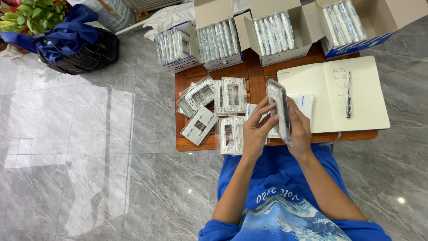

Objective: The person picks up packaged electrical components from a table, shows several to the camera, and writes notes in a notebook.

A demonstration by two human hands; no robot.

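Note:
Both my hands hold one clear-wrapped white faceplate packet (278, 103) on edge above the near edge of the low wooden table (254, 71). My left hand (257, 130) grips its left face with fingers spread along it. My right hand (299, 127) clasps its right side. Just left of my hands lie several more wrapped white faceplates (232, 94), some stacked, and one flat packet (199, 126) with a grey printed card sits near the table's left corner.
Several open cardboard boxes (273, 32) packed with upright packets line the table's far side. An open notebook (339, 91) with a pen (348, 94) lies at right. A black bag with blue cloth (73, 44) and a potted plant (31, 15) sit on the grey marble floor at left.

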